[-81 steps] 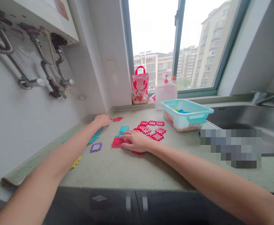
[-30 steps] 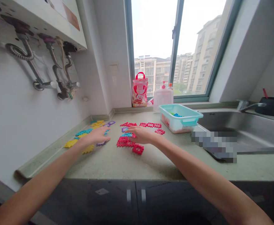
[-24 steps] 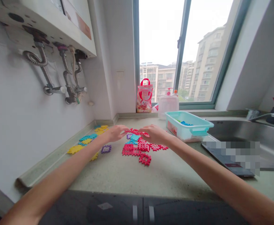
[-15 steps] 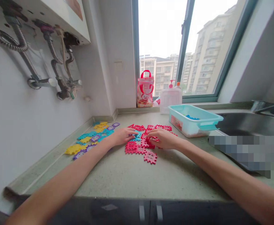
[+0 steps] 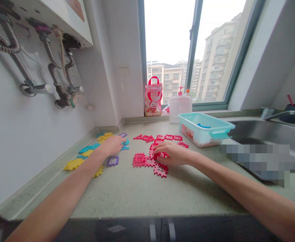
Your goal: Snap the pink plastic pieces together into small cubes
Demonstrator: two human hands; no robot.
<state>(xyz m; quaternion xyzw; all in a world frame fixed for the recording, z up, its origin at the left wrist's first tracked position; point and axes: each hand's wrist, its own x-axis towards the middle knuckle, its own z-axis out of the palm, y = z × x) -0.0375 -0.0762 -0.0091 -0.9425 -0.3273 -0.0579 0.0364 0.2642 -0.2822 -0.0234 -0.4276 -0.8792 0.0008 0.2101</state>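
Observation:
Flat plastic puzzle tiles lie on a speckled countertop [image 5: 137, 191]. My right hand [image 5: 172, 154] rests on a cluster of red tiles [image 5: 142, 159], its fingers closed on one red tile [image 5: 158, 155]. More red tiles [image 5: 162, 137] form a row just behind it. My left hand [image 5: 112, 145] is palm down to the left, fingertips holding a blue tile [image 5: 124, 145]. Around that hand lie a purple tile [image 5: 112, 161], yellow tiles [image 5: 73, 164] and other blue tiles [image 5: 88, 148] along the wall.
A teal plastic bin [image 5: 214, 125] with blue pieces inside stands right of the red tiles. Beyond it is a steel sink [image 5: 265, 132]. A soap bottle [image 5: 179, 107] and a red bag [image 5: 153, 95] stand by the window. Pipes [image 5: 59, 90] hang on the left wall.
My left hand has drawn back from the red cluster to the left, taking the blue tile with it. My right hand has stayed on the red tiles, shifting slightly toward me.

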